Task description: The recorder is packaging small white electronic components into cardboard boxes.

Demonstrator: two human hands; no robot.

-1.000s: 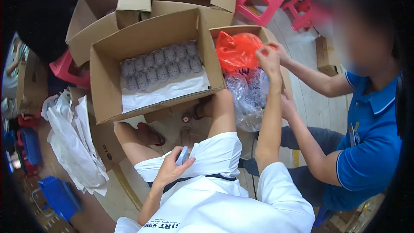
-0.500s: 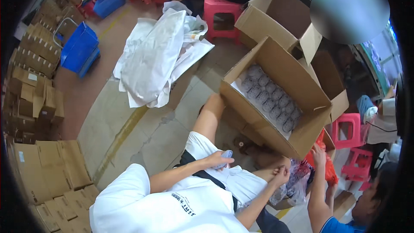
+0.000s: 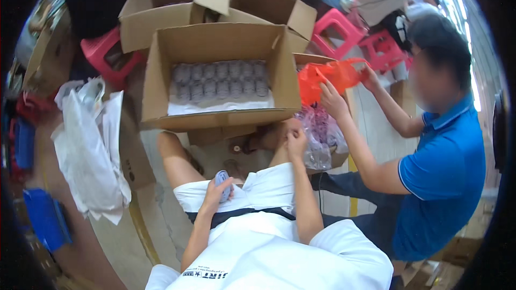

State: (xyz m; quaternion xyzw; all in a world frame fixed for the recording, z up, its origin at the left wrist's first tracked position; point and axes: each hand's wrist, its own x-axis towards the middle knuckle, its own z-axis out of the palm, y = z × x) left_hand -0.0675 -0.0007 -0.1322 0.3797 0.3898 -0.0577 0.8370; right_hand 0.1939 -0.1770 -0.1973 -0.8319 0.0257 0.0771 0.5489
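Above my lap, my left hand (image 3: pixel 212 194) is closed around a small grey rounded object (image 3: pixel 222 179) with a pale face; its exact kind does not show. My right hand (image 3: pixel 296 140) is raised over my right knee with its fingers pinched together, and whatever is in them is too small to make out. Just beyond that hand lie clear plastic bags (image 3: pixel 318 147), partly in a carton. In front of my knees stands a large open cardboard box (image 3: pixel 215 120), tilted toward me. Rows of similar grey rounded pieces (image 3: pixel 220 81) sit inside it on a white sheet.
At my right, a co-worker in a blue shirt (image 3: pixel 449 156) holds a red plastic bag (image 3: pixel 328 78) over a carton. More open cartons (image 3: pixel 156 27) and pink stools (image 3: pixel 338 32) stand behind the box. White sheeting (image 3: pixel 88 150) lies at left, near a blue bin (image 3: pixel 45 219).
The view has swung to the right, so the box now sits straight ahead. The co-worker's red bag is lifted and spread wider. My left hand still holds the grey object.
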